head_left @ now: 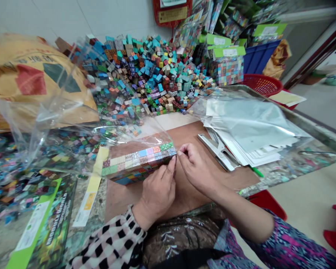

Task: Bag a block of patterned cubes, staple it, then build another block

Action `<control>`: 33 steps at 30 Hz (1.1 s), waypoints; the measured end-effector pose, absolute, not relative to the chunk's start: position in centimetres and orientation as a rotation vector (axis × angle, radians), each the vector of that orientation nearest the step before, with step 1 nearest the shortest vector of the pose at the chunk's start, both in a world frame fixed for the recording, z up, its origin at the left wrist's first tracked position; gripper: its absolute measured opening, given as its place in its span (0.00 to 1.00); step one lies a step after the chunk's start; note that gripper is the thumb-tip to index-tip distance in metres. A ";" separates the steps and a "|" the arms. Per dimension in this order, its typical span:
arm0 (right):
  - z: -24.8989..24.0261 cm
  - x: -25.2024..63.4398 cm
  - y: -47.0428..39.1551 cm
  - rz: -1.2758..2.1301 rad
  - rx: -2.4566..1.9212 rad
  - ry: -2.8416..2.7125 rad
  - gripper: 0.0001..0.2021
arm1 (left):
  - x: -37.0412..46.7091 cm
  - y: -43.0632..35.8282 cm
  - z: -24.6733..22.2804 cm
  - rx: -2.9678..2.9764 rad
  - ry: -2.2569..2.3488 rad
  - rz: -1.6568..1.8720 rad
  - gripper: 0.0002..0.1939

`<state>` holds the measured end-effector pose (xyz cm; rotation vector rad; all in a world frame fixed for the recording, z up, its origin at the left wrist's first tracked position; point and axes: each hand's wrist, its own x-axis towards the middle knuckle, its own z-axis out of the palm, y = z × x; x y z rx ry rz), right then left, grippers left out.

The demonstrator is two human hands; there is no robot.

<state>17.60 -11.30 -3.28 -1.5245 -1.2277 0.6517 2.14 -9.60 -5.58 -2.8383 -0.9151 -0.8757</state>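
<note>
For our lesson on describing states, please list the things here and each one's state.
Block pack: lined up in rows
Clear wrapper: loose, creased
Left hand: touching the pack's end
Right hand: curled, beside that end
Colored cubes: loose, heaped
Stapler: lying flat, untouched
White sheets: unevenly piled
Green-topped packs: filled
Yellow sack: bulging

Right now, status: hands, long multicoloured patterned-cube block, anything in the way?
Left hand at right end of block; right hand curled beside that end. Block on brown board. Possible snag: clear plastic film beyond it; silver metal stapler off right.
</note>
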 end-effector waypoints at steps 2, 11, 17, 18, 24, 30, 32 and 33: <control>-3.2 17.6 -11.4 0.669 -1.533 -1.234 0.07 | 2.2 -9.7 -5.7 -2.848 -0.924 -0.883 0.34; -3.1 17.8 -11.4 0.767 -1.505 -1.195 0.08 | 2.5 -9.9 -5.8 -2.840 -0.949 -0.894 0.32; -3.3 17.9 -11.3 0.841 -1.474 -1.158 0.09 | 2.5 -10.0 -5.7 -2.846 -0.969 -0.876 0.32; -3.3 17.9 -11.3 0.850 -1.468 -1.150 0.09 | 2.5 -10.0 -5.7 -2.845 -0.967 -0.878 0.32; -3.6 17.6 -11.3 0.852 -1.437 -1.093 0.09 | 2.5 -9.9 -5.8 -2.853 -0.964 -0.891 0.33; -4.0 17.0 -11.3 0.806 -1.463 -1.048 0.08 | 2.4 -9.9 -5.8 -2.849 -0.951 -0.884 0.34; -4.2 16.8 -11.3 0.794 -1.463 -1.028 0.08 | 2.4 -9.9 -5.8 -2.849 -0.958 -0.875 0.35; -4.3 16.7 -11.3 0.793 -1.462 -1.017 0.08 | 2.4 -9.9 -5.8 -2.849 -0.960 -0.870 0.35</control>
